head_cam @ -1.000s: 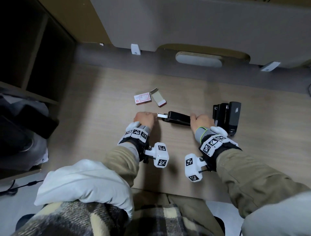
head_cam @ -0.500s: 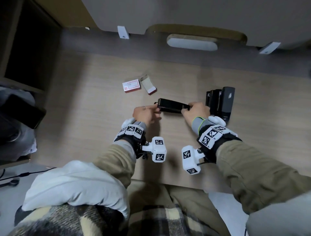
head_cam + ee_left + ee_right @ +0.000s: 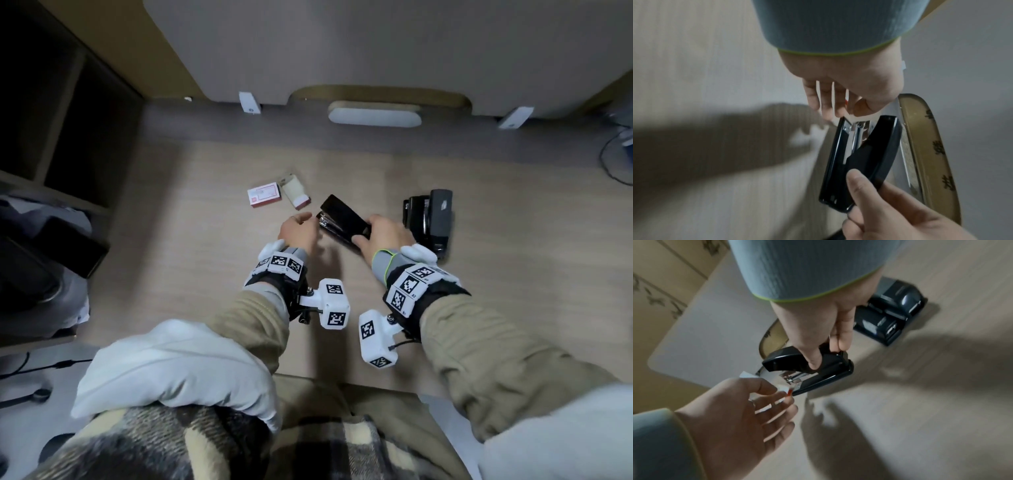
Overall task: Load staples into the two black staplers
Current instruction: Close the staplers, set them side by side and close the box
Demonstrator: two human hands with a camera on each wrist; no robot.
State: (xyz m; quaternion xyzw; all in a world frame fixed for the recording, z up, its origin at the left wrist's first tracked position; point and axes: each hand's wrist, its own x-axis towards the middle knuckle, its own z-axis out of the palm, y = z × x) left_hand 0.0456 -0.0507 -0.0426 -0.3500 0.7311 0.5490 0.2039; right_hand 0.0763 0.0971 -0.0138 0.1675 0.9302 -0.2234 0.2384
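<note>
My right hand [image 3: 383,234] grips the rear of a small black stapler [image 3: 342,214], thumb on its top cover, and holds it slanted a little above the wooden table [image 3: 205,274]. In the left wrist view the stapler [image 3: 875,149] has its cover lifted off the base, with the shiny metal magazine showing. My left hand [image 3: 298,228] hovers at the stapler's front end with fingers relaxed and spread, holding nothing [image 3: 748,415]. The second, larger black stapler [image 3: 435,216] lies on the table just right of my right hand.
A red-and-white staple box [image 3: 263,196] and its pulled-out tray [image 3: 295,192] lie beyond my left hand. A white oblong fitting [image 3: 374,114] sits at the table's back edge. Dark shelving [image 3: 51,137] stands at the left and a cable [image 3: 613,164] at the far right.
The stapler lay flat between both hands with its metal magazine sticking out on the left. The magazine went in, my left hand let go, and my right hand tilted the stapler diagonally.
</note>
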